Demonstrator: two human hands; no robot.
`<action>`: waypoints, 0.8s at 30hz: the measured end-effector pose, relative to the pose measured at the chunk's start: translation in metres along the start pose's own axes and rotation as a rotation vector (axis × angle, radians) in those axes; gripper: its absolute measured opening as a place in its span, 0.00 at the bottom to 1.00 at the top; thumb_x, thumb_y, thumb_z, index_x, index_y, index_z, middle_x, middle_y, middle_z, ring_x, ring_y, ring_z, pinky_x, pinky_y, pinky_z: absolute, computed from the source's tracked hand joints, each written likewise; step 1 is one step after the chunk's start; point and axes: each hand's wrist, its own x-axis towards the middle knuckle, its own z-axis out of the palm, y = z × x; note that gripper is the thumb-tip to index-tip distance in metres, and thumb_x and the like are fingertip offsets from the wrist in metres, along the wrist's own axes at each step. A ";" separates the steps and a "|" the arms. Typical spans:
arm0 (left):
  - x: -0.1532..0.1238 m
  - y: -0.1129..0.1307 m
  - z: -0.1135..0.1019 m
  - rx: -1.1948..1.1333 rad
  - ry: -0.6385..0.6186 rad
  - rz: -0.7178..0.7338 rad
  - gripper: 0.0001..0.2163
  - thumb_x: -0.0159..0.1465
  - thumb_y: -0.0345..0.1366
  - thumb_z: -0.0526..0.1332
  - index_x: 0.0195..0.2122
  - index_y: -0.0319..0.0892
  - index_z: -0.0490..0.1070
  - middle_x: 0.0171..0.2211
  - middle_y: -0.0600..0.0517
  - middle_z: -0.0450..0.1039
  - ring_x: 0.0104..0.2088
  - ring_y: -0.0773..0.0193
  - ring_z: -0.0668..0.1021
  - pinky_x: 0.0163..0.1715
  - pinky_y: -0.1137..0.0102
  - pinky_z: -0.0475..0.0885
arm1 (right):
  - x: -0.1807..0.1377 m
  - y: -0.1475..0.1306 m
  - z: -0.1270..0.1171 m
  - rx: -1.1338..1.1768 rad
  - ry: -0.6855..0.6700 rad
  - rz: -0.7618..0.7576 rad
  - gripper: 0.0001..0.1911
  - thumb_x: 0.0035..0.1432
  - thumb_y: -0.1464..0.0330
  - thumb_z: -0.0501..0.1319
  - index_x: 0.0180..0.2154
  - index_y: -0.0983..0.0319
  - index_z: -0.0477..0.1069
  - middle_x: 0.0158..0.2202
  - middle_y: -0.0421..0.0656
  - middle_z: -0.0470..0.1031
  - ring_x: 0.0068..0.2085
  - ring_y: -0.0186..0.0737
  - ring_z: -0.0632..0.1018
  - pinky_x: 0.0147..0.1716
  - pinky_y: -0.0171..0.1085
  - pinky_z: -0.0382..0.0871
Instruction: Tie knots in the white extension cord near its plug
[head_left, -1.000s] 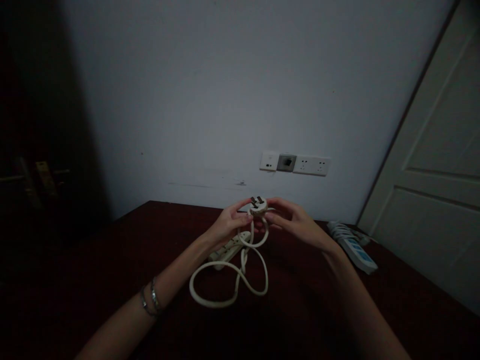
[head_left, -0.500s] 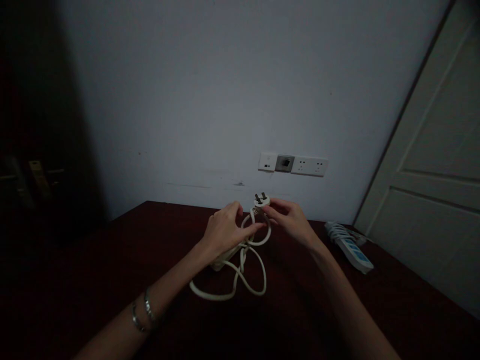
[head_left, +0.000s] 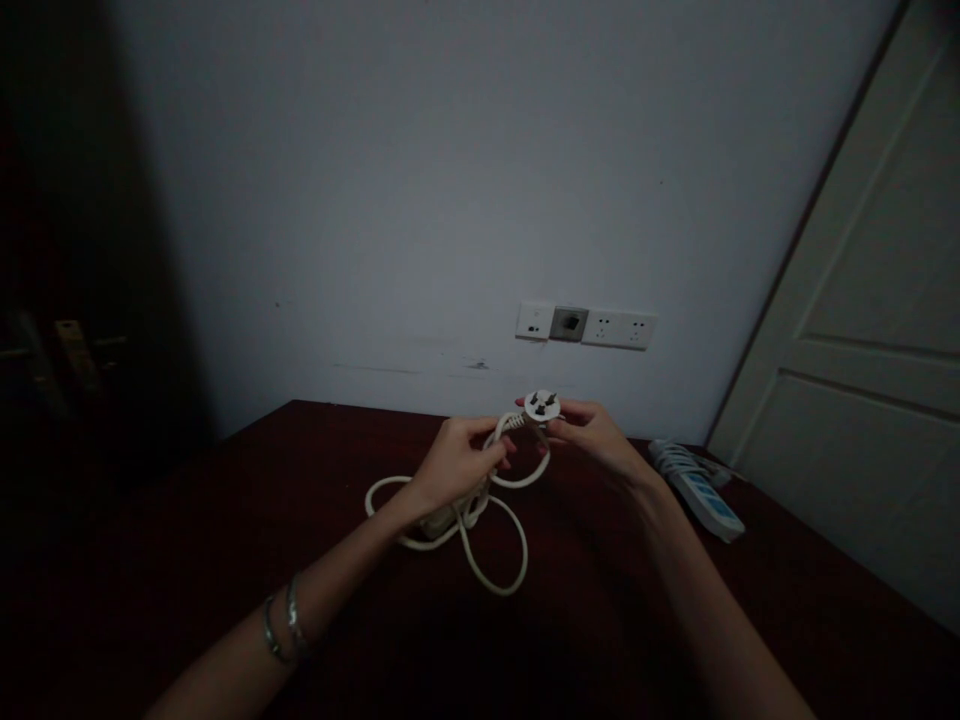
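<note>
From where I stand, the right hand pinches the white plug by its rim — prongs turned toward the person — above the dark red surface. The left hand pinches the cord just beside the plug; its loops show around a pale power strip, partly hidden behind that hand.

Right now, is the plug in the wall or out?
Out. The plug is in the right hand, with its prongs bare, and the wall sockets have nothing in them.
</note>
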 end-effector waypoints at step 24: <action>0.013 -0.046 -0.007 -1.054 -0.421 -0.298 0.11 0.53 0.31 0.66 0.34 0.27 0.72 0.25 0.46 0.71 0.28 0.66 0.74 0.31 0.72 0.68 | 0.005 0.018 0.000 0.042 -0.153 0.067 0.27 0.40 0.55 0.68 0.41 0.63 0.75 0.30 0.44 0.77 0.28 0.37 0.75 0.30 0.36 0.69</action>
